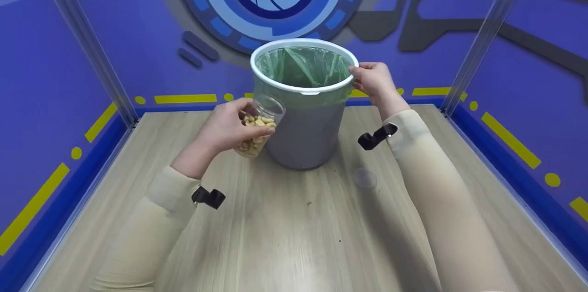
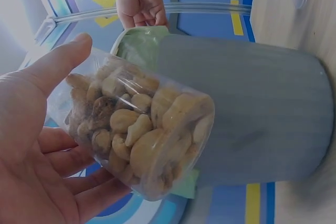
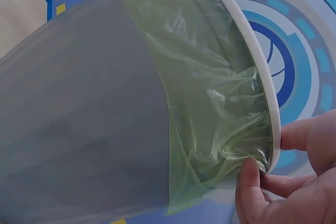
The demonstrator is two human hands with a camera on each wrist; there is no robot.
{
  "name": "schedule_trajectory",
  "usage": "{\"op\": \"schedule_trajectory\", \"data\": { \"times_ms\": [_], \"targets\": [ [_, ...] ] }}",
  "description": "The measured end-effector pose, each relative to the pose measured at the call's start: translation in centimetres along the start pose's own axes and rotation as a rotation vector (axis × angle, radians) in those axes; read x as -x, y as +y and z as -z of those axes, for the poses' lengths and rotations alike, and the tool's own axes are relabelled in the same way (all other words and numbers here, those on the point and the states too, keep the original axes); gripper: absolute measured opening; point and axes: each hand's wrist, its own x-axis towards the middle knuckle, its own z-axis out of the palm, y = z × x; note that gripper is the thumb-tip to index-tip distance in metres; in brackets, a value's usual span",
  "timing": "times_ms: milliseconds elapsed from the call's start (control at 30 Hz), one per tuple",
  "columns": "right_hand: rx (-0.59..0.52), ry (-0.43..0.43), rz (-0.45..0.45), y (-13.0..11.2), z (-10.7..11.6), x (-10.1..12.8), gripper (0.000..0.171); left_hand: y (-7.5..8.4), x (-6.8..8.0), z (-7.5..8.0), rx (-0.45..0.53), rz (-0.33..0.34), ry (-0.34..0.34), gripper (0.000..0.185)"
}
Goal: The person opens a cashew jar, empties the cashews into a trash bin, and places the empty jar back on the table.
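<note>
A grey trash can [image 1: 303,136] stands upright on the table, lined with a thin green bag [image 1: 280,64] under a white rim ring [image 1: 303,87]. My left hand [image 1: 229,124] grips a clear plastic cup [image 2: 131,124] of cashews and other nuts, tilted beside the can's left side, its mouth below the rim. Thumb and fingers wrap the cup from opposite sides. On the right, my right hand [image 1: 374,81] pinches the rim, and in the right wrist view its fingertips [image 3: 251,169] press the bunched bag just under the ring.
A round clear lid [image 1: 365,177] lies on the wood-grain table [image 1: 285,237] right of the can. Blue printed walls [image 1: 46,76] with metal corner posts enclose the table at the back and sides. Small specks dot the tabletop.
</note>
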Motion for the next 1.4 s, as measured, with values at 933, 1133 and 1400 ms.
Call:
{"op": "schedule_trajectory", "data": {
  "times_ms": [933, 1133, 1400],
  "targets": [
    [-0.172, 0.053, -0.046, -0.8, -0.6, 0.0, 0.048, 4.4, -5.5, 7.9, -0.249, 0.136, -0.002, 0.076],
    [-0.167, 0.058, -0.048, -0.8, -0.6, -0.1, 0.046, 4.9, -6.5, 8.0, -0.33, 0.111, 0.002, 0.072],
    [-0.185, 0.053, -0.044, -0.7, -0.5, -0.2, 0.047, 5.3, -7.6, 8.2, -0.379, 0.117, 0.017, 0.069]
  ]
}}
